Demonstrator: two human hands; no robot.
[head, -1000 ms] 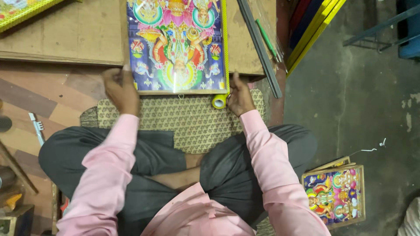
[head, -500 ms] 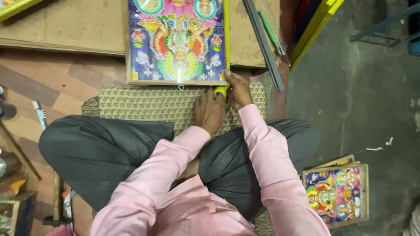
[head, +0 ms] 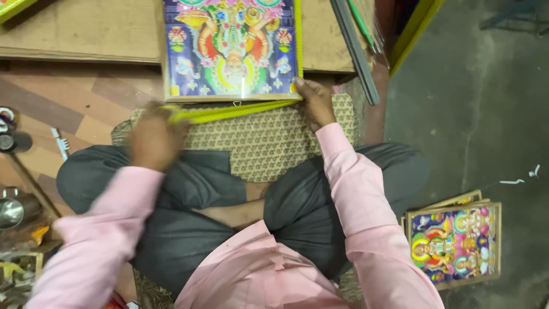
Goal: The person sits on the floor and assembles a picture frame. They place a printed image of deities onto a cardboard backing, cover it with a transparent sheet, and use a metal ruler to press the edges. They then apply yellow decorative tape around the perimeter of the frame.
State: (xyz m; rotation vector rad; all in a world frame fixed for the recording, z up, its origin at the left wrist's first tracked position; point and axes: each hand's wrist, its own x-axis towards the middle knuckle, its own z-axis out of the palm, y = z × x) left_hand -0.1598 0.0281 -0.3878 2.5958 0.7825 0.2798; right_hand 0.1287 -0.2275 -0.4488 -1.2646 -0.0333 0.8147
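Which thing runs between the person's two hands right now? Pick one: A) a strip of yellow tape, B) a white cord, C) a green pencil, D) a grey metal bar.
A: a strip of yellow tape stretches from the left hand to the right hand, just below the bottom edge of the colourful picture.

Yellow tape (head: 229, 112), multicoloured picture (head: 229, 48), pink sleeves (head: 354, 189).
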